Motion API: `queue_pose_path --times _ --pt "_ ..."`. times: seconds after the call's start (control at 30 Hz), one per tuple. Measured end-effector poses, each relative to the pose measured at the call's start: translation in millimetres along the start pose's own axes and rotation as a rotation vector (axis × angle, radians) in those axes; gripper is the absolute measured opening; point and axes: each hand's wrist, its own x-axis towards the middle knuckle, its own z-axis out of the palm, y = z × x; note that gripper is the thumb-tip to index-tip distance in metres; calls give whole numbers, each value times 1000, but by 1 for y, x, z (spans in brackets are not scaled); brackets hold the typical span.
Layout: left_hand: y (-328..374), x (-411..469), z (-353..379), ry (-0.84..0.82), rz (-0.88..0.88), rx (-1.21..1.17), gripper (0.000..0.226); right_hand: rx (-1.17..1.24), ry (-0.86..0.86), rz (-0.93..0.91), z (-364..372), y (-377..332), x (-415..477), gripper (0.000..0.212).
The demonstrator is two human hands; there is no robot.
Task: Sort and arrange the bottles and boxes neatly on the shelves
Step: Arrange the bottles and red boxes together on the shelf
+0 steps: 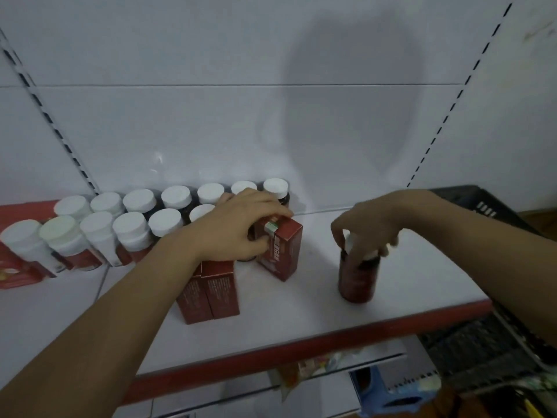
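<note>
Red and white throughout. Looked down on a white shelf (301, 315) with a red front lip, backed by a white panel (211, 122) with slotted uprights at either side.

Held a red box (284, 257) by its top in the left hand (241, 227), fingers (271, 206) curled over the upper edge and thumb pressed against the near face. Found that box standing on the shelf near the middle, turned a little askew, just right of two more red boxes (211, 294). Saw those two standing side by side, touching each other, partly under the left forearm.

Gripped the white cap of a dark red bottle (357, 282) from above with the right hand (370, 227), its fingers (358, 254) bunched round the cap. Saw that bottle upright on the shelf, near the front lip and well apart from the held box.

Noted two rows of white-capped bottles (132, 224) along the back of the shelf, running leftward from the left hand, caps packed close together. Made out more red packaging (15, 273) at the far left end, partly cut off by the frame edge.

Glimpsed a black plastic basket (482, 206) beyond the right wrist, off the shelf's right end. Caught, below the shelf, a blue object (391, 393) too blurred to name.
</note>
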Motion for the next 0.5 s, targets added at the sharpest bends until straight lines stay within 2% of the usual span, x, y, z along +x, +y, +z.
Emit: queue_pose_path --times 0.1,0.2,0.33,0.5 --pt "-4 0 2 44 13 -47 47 17 268 -71 -20 2 6 29" --pt "-6 -1 3 60 24 -106 42 69 492 -168 -33 -9 20 28" --pt "-5 -2 3 29 11 -139 39 156 635 -330 -40 -38 43 35" --pt "-4 -6 3 87 1 -182 40 219 742 -456 -25 -51 62 42"
